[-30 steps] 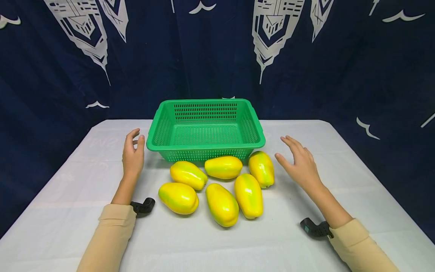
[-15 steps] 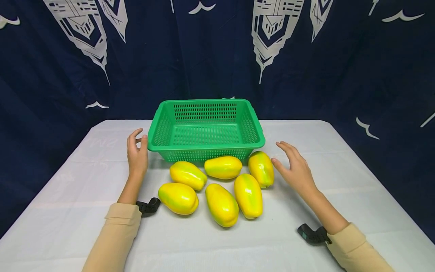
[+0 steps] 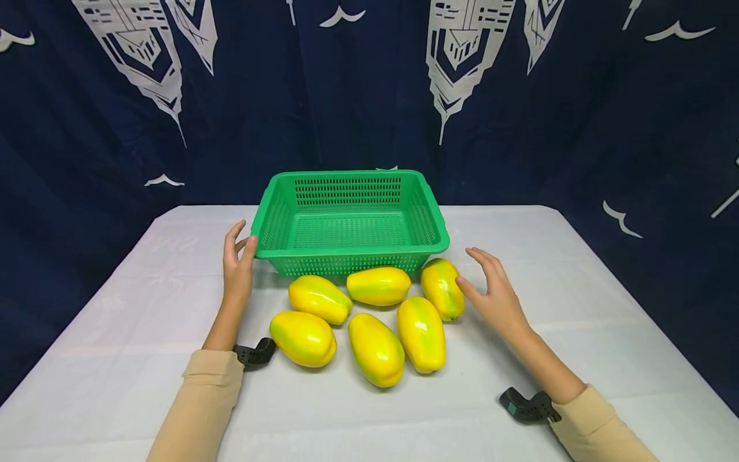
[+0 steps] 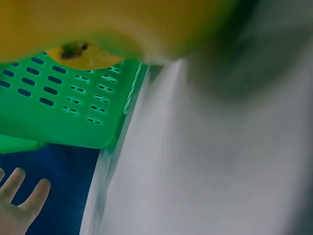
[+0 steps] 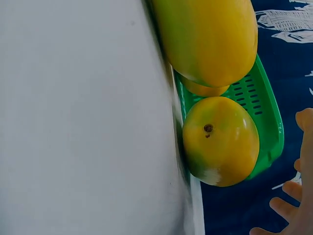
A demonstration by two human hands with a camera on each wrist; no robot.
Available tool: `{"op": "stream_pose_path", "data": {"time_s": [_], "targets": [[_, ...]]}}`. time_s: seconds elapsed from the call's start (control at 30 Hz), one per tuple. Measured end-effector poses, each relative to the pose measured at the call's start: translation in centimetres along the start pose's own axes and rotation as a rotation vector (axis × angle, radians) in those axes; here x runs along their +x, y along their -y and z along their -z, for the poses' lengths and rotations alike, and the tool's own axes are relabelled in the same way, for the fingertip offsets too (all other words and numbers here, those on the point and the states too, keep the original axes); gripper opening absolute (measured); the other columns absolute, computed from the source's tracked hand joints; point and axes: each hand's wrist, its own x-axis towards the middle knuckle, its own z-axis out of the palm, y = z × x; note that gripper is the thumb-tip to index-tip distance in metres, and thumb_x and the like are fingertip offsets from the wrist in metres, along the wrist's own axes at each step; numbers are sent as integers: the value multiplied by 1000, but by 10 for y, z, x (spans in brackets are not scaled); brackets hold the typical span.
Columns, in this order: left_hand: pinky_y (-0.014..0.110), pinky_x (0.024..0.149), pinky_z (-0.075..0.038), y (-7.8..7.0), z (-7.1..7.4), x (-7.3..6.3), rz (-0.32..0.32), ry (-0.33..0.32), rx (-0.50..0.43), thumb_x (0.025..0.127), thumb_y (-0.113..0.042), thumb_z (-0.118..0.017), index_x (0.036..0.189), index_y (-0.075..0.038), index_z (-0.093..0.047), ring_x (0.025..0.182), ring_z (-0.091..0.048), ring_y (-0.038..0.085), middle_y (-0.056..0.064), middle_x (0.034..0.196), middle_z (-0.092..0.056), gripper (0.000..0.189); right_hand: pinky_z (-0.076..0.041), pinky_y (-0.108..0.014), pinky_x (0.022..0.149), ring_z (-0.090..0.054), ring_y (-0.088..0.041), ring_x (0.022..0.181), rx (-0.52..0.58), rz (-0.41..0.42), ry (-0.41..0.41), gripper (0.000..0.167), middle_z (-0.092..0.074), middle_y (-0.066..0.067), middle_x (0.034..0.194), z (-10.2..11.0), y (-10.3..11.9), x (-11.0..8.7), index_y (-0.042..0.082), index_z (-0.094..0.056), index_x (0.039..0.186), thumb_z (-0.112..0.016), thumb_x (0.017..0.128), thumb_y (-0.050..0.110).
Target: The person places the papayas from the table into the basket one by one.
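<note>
A green plastic basket (image 3: 352, 252) stands toward the back of the table. My left hand (image 3: 237, 276) is at its left side, thumb tip right at the front left corner of the rim, the fingers relaxed and holding nothing. On the other side my right hand (image 3: 495, 298) reaches in with fingers spread and bent a little. Its thumb tip is right at the edge of the rightmost papaya (image 3: 442, 290), a yellow-green fruit in front of the basket's right corner. In the right wrist view that papaya (image 5: 220, 147) shows its dark stem end, with the fingers (image 5: 292, 191) apart from it.
Several more papayas lie in front of the basket, among them a back one (image 3: 378, 286), a front left one (image 3: 303, 339) and a front middle one (image 3: 376, 350). A white cloth covers the table (image 3: 323, 423). Behind it hangs a dark blue printed curtain (image 3: 358, 96).
My left hand has moved right, up to the basket's rim. My right hand has moved left and slightly nearer me, to the rightmost papaya. Basket and papayas have stayed put.
</note>
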Motion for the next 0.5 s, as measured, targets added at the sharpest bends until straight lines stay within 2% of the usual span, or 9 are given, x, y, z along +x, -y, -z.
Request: {"op": "stream_pose_path", "data": {"time_s": [0.1, 0.2, 0.3, 0.5], "targets": [[40, 98, -33, 2, 0, 0, 24, 51, -25, 92, -32, -46, 141, -21, -28, 125, -33, 21, -3, 147, -23, 53, -26, -65, 98, -27, -38, 131, 12, 3, 1, 59, -28, -15, 144, -2, -2, -1, 14, -31, 140, -55, 89, 33], [34, 96, -35, 3, -2, 0, 44, 100, -44, 93, -32, -45, 143, -23, -24, 123, -35, 18, -4, 148, -20, 55, -26, -66, 98, -26, -39, 131, 22, 3, 6, 60, -25, -16, 145, -5, -4, -1, 14, -30, 141, -56, 89, 30], [30, 94, -36, -1, -4, -1, 59, 148, -59, 93, -30, -44, 144, -22, -20, 121, -35, 17, 1, 147, -22, 57, -26, -66, 98, -25, -40, 132, 33, -1, 14, 62, -23, -16, 146, -7, -7, -1, 13, -29, 141, -57, 88, 29], [38, 99, -37, 3, -7, -1, 95, 201, -74, 94, -29, -44, 145, -26, -15, 125, -34, 21, 9, 147, -21, 58, -30, -60, 99, -24, -40, 131, 58, -18, 40, 67, -19, -18, 146, -13, -10, -4, 11, -25, 142, -59, 87, 28]]}}
